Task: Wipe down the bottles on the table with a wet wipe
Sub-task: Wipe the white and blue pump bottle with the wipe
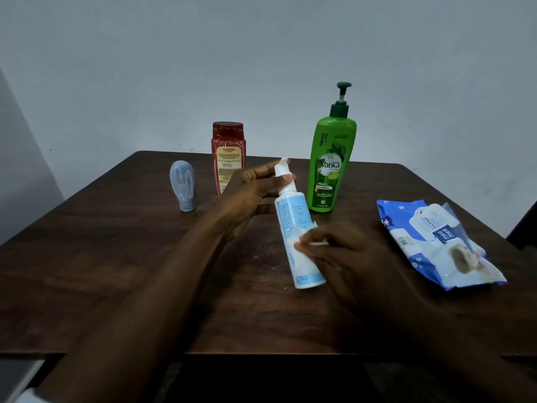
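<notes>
Containers: all bottles are opaque, so contents cannot be told.
- White pump bottle (293, 216) with pale blue label: held clear of the table (116, 271) near its middle, tilted, pump end away from the person, base toward them.
- Green pump bottle (331, 170): upright just behind the white one, pump raised.
- Red bottle (228, 158): upright at the far edge, partly behind the left hand.
- Small grey bottle (183, 184): standing on its cap, far left, well apart from the others.
- Wipes packet (430, 242), blue and white: lying flat on the right side; its opening is not clear.

Hands: the left hand (247, 193) reaches in from the left and grips the white bottle at its neck, thumb on the near side, fingers curled behind. The right hand (348, 254), blurred, pinches a white wet wipe (299, 241) between thumb and fingers and presses it against the bottle's lower body.
</notes>
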A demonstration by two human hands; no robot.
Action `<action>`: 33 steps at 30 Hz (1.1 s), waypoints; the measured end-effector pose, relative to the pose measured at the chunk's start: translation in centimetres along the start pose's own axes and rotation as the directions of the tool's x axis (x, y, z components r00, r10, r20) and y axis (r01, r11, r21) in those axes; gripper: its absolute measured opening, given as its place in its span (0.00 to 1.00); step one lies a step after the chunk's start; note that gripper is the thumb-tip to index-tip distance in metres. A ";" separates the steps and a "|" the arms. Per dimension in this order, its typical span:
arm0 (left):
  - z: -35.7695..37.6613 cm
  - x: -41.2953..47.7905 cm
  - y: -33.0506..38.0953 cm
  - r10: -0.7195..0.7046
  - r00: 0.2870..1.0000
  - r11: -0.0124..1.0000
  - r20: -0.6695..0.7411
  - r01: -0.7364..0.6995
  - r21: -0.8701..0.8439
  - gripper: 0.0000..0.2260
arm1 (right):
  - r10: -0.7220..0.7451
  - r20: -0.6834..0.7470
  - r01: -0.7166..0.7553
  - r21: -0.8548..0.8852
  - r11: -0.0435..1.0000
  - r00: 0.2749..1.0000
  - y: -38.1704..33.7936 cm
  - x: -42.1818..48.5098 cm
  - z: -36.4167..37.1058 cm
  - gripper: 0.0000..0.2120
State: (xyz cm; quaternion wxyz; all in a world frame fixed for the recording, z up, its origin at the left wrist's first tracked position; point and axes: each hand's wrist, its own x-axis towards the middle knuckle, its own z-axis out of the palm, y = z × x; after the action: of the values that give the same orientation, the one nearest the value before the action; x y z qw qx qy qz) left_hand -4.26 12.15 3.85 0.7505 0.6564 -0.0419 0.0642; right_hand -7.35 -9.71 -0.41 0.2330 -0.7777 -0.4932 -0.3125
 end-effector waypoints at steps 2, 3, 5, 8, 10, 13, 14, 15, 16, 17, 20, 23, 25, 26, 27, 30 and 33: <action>0.1 0.0 0.0 0.008 1.000 1.000 -0.008 -0.007 0.017 0.15 | -0.068 0.013 0.068 -0.011 0.998 0.998 -0.1 -1.6 -0.1 0.18; 0.3 0.0 0.0 0.017 1.000 1.000 -0.011 -0.016 0.025 0.15 | -0.090 0.029 0.090 -0.014 0.996 0.996 0.1 -2.3 -0.1 0.16; 0.5 0.0 -0.1 0.037 0.999 0.999 -0.010 -0.037 0.031 0.14 | -0.087 0.063 0.088 -0.015 0.996 0.994 0.3 -3.1 -0.2 0.13; 1.1 -0.2 -0.3 0.063 0.998 0.997 -0.014 -0.062 0.033 0.13 | -0.004 0.016 0.004 0.032 0.999 1.000 0.4 -2.4 -0.3 0.14; 1.4 -0.2 -0.4 0.085 0.996 0.996 -0.026 -0.084 0.040 0.14 | 0.039 -0.029 -0.037 0.058 0.998 0.999 0.5 -0.8 -0.4 0.13; 1.6 -0.1 -0.6 0.123 0.991 0.991 -0.048 -0.121 0.049 0.16 | 0.129 -0.084 -0.122 0.076 0.990 0.988 1.3 2.0 -0.4 0.12; 1.6 0.0 -0.7 0.130 0.990 0.991 -0.051 -0.127 0.048 0.17 | 0.160 -0.108 -0.150 0.097 0.984 0.981 1.5 2.9 -0.3 0.12; 1.6 0.0 -0.9 0.128 0.991 0.991 -0.047 -0.126 0.040 0.17 | 0.186 -0.129 -0.171 0.123 0.978 0.974 1.7 3.7 -0.2 0.12; 1.6 0.0 -1.0 0.116 0.993 0.993 -0.034 -0.115 0.024 0.16 | 0.206 -0.143 -0.185 0.148 0.972 0.968 1.8 4.4 -0.1 0.12; 1.5 0.1 -1.1 0.095 0.995 0.995 -0.016 -0.095 -0.002 0.15 | 0.217 -0.158 -0.190 0.167 0.967 0.963 1.9 4.9 0.1 0.12; 1.1 0.0 -1.1 0.051 0.998 0.998 0.036 -0.050 -0.036 0.15 | 0.224 -0.176 -0.195 0.168 0.966 0.959 2.0 5.1 0.3 0.13; 1.0 -0.2 -1.3 0.043 0.998 0.999 0.047 -0.043 0.014 0.16 | 0.209 -0.104 -0.193 0.149 0.970 0.972 1.8 3.3 0.3 0.14; 1.1 -0.2 -1.5 0.036 0.999 0.999 0.022 -0.036 0.027 0.16 | 0.149 -0.063 -0.143 0.096 0.985 0.987 1.1 1.7 0.4 0.15; 1.1 -0.2 -1.6 0.036 0.999 0.999 0.006 -0.036 0.029 0.16 | 0.108 -0.060 -0.104 0.067 0.992 0.992 0.7 1.0 0.4 0.16; 1.1 -0.1 -1.7 0.037 0.999 0.999 -0.009 -0.037 0.032 0.16 | 0.063 -0.067 -0.060 0.044 0.997 0.996 0.1 0.4 0.4 0.16; 1.0 -0.1 -1.5 0.038 0.999 0.999 -0.025 -0.037 0.035 0.14 | -0.023 -0.018 0.024 0.024 0.999 1.000 -0.9 -1.6 0.4 0.16; 1.1 -0.1 -1.4 0.057 0.998 0.998 -0.031 -0.056 0.026 0.14 | 0.020 0.167 -0.039 0.112 0.993 0.986 -1.0 -2.8 -0.3 0.18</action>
State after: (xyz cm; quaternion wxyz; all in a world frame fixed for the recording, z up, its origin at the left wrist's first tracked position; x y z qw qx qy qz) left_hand -4.17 10.84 2.61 0.7407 0.6632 -0.0478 0.0962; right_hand -9.22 -11.26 -2.13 0.2401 -0.7934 -0.5166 -0.2144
